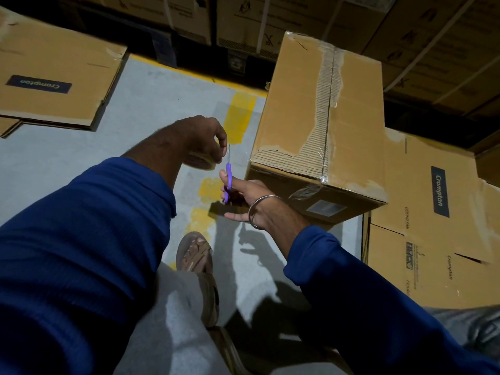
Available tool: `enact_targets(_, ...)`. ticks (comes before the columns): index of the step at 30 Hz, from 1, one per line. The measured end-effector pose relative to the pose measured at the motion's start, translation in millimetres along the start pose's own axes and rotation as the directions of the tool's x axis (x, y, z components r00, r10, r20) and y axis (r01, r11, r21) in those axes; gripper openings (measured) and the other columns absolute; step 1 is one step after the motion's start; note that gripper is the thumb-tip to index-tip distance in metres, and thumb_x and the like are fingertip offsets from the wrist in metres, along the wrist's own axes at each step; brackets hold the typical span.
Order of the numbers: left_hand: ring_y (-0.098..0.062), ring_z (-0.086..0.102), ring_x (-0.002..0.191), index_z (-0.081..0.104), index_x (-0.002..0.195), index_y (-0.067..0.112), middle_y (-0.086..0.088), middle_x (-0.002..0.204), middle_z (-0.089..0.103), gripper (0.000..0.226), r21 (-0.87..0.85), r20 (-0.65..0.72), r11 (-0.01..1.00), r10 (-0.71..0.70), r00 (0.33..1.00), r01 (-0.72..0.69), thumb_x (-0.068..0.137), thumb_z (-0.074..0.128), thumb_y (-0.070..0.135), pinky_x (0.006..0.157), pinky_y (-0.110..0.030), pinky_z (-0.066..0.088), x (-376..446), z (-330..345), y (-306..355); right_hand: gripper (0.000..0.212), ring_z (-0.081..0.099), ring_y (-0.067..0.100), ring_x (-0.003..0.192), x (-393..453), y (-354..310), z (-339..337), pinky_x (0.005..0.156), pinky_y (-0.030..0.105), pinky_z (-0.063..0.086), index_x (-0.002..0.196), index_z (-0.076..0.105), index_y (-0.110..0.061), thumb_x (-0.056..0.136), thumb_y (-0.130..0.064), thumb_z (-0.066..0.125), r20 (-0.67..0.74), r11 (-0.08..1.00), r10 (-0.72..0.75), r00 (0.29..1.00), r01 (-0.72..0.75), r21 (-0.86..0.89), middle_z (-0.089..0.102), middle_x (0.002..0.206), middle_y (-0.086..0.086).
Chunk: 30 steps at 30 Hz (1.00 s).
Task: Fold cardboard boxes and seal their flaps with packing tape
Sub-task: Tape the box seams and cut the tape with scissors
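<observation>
Where boxes [322,125] crowd, grey floor [162,104]

Warehouse or storage area. Stacked brown corrugated cartons bound with white strapping [270,28] fill the dark back wall. Grey painted concrete floor [167,98] carries worn yellow line markings [239,117]. Flattened brown cardboard boxes with dark blue brand labels [54,85] lie on the floor; one assembled brown cardboard box with a taped top seam [324,117] stands among them.
</observation>
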<state>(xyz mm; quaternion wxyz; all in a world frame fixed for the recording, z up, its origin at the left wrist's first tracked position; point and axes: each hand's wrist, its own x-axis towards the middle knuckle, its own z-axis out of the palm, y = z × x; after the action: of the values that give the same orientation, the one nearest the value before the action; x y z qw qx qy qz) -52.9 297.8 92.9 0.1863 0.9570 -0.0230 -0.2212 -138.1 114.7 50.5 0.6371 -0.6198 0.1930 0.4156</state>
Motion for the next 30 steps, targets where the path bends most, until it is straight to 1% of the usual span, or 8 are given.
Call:
enact_targets(7, -0.021, 0.063, 0.087, 0.074, 0.082, 0.029, 0.003, 0.090, 0.070, 0.016, 0.055, -0.033, 0.998, -0.040, 0.999, 0.042, 0.071, 0.087, 0.031, 0.077, -0.037, 0.053, -3, -3, -8, 0.072, 0.068, 0.016, 0.086, 5, 8, 7, 0.083, 0.048, 0.060, 0.121, 0.071, -0.002, 0.074, -0.053, 0.088, -0.006, 0.998, 0.025, 1.000, -0.026, -0.059, 0.071, 0.084, 0.003)
enact_targets(12, -0.025, 0.062, 0.094, 0.072, 0.084, 0.031, -0.001, 0.098, 0.067, 0.017, 0.025, -0.080, 0.995, -0.098, 0.992, 0.100, 0.074, 0.086, 0.033, 0.080, -0.037, 0.052, -6, -2, -22, 0.058, 0.067, 0.014, 0.082, -3, 33, -1, 0.074, 0.036, 0.057, 0.108, 0.074, -0.004, 0.076, -0.051, 0.087, -0.015, 0.983, 0.039, 0.999, -0.041, -0.180, 0.070, 0.083, 0.002)
enact_targets(16, -0.026, 0.062, 0.097, 0.073, 0.079, 0.033, 0.000, 0.102, 0.069, 0.015, -0.062, -0.137, 0.990, -0.136, 0.981, 0.128, 0.073, 0.085, 0.039, 0.089, -0.043, 0.056, -7, -5, -26, 0.029, 0.055, 0.000, 0.059, -28, 36, -15, 0.056, 0.023, 0.049, 0.077, 0.066, -0.012, 0.080, -0.030, 0.088, 0.007, 0.867, -0.303, 0.953, 0.279, -0.412, 0.056, 0.062, -0.007)
enact_targets(19, -0.025, 0.061, 0.097, 0.076, 0.082, 0.028, -0.002, 0.100, 0.069, 0.013, -0.194, -0.190, 0.973, -0.163, 0.968, 0.126, 0.077, 0.086, 0.034, 0.082, -0.035, 0.051, -4, -6, -26, 0.022, 0.070, 0.008, 0.070, -48, 11, -50, 0.068, 0.050, 0.060, 0.078, 0.066, -0.031, 0.069, -0.048, 0.076, -0.102, 0.651, -0.605, 0.789, 0.418, -0.633, 0.070, 0.068, -0.011)
enact_targets(21, -0.024, 0.059, 0.097, 0.076, 0.082, 0.026, -0.002, 0.099, 0.067, 0.013, -0.228, -0.208, 0.967, -0.162, 0.965, 0.114, 0.079, 0.086, 0.033, 0.078, -0.033, 0.044, -4, -5, -23, 0.023, 0.073, 0.012, 0.075, -61, -23, -81, 0.060, 0.044, 0.058, 0.086, 0.064, -0.032, 0.072, -0.050, 0.066, -0.177, 0.512, -0.729, 0.661, 0.355, -0.783, 0.074, 0.079, -0.008)
enact_targets(24, -0.022, 0.061, 0.098, 0.076, 0.080, 0.027, 0.000, 0.101, 0.069, 0.012, -0.255, -0.193, 0.961, -0.158, 0.969, 0.106, 0.078, 0.086, 0.033, 0.078, -0.031, 0.044, -4, -4, -16, 0.016, 0.063, 0.007, 0.071, -76, -79, -126, 0.050, 0.025, 0.040, 0.094, 0.063, -0.029, 0.086, -0.037, 0.075, -0.296, 0.400, -0.812, 0.502, 0.110, -0.910, 0.067, 0.082, -0.011)
enact_targets(27, -0.022, 0.062, 0.099, 0.076, 0.078, 0.028, 0.001, 0.101, 0.072, 0.013, -0.259, -0.187, 0.961, -0.145, 0.972, 0.093, 0.076, 0.087, 0.035, 0.080, -0.030, 0.045, -2, -5, -10, 0.013, 0.064, 0.011, 0.073, -57, -106, -154, 0.054, 0.030, 0.049, 0.087, 0.068, -0.022, 0.085, -0.021, 0.080, -0.314, 0.351, -0.789, 0.528, -0.031, -0.936, 0.067, 0.084, -0.003)
enact_targets(30, -0.022, 0.061, 0.101, 0.076, 0.081, 0.027, 0.000, 0.101, 0.070, 0.014, -0.261, -0.198, 0.960, -0.151, 0.968, 0.097, 0.077, 0.086, 0.035, 0.080, -0.031, 0.043, -1, -6, -7, 0.010, 0.067, 0.031, 0.083, -40, -114, -156, 0.074, 0.044, 0.059, 0.087, 0.076, -0.015, 0.083, -0.020, 0.083, -0.253, 0.174, -0.749, 0.612, -0.187, -0.967, 0.071, 0.088, 0.010)
